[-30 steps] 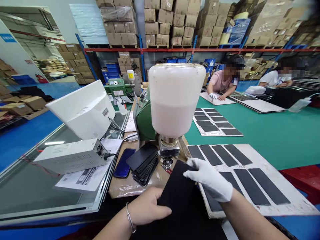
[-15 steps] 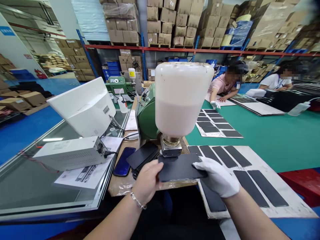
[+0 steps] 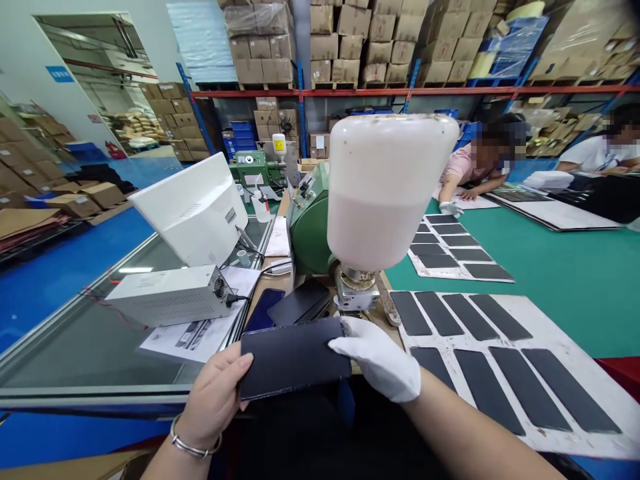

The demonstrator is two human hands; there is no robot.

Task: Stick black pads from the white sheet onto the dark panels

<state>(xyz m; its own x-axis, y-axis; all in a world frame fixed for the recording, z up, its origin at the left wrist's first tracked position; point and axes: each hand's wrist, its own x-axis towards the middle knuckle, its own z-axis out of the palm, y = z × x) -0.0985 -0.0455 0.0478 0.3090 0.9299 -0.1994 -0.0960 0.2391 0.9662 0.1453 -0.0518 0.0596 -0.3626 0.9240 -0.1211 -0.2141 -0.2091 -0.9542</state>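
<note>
In the head view, a bare left hand (image 3: 215,400) and a white-gloved right hand (image 3: 375,360) pinch a black rectangular panel (image 3: 293,357) at opposite ends, holding it above the bench's near edge, left of a white sheet (image 3: 550,333) carrying dark strips, near a milky white bottle (image 3: 387,193).

The bare left hand (image 3: 215,393) and white-gloved right hand (image 3: 377,360) reach forward, a short way apart, both gripping, with forearms angling inward from the bottom of the view.
</note>
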